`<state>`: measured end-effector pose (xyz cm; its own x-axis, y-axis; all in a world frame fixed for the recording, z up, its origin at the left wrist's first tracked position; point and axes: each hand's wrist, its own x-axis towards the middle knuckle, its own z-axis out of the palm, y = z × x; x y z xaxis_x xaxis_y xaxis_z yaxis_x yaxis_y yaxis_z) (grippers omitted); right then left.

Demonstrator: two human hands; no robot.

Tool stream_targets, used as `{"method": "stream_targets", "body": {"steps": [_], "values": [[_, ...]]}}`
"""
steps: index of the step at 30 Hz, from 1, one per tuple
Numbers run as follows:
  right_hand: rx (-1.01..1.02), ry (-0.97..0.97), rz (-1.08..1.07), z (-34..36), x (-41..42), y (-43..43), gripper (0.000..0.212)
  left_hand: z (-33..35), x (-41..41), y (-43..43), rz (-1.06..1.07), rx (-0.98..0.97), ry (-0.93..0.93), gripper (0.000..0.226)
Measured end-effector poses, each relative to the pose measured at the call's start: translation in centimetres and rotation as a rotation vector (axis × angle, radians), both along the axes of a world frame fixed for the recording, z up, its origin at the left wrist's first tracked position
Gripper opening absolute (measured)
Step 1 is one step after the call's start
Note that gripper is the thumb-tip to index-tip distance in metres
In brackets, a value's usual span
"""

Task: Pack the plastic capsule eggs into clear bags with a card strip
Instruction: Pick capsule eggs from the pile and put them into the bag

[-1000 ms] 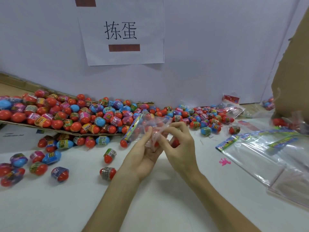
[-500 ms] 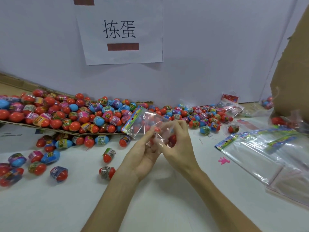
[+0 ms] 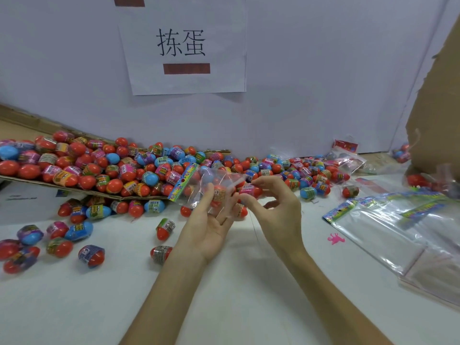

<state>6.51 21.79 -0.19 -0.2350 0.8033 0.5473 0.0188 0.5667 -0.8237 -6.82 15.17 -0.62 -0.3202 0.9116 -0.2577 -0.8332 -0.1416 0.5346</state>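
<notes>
Hands part by the egg pile (image 3: 112,170): left hand (image 3: 209,230) grips clear bag (image 3: 199,185), right hand (image 3: 276,212) pinches its mouth; I'd add eggs.

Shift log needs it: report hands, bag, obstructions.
Left hand holds bag, eggs inside. Right hand pinches its open end. Loose eggs on table beside left hand; nothing blocks.

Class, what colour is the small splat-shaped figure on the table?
The figure is pink; head view.
</notes>
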Motion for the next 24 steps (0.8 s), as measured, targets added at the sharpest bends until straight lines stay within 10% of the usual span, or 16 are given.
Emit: {"method": "stream_targets", "body": {"steps": [24], "values": [[0.08, -0.105, 0.144, -0.9, -0.8, -1.0, 0.033, 0.0, 1.6, 0.1, -0.107, -0.001, 0.201, 0.038]]}}
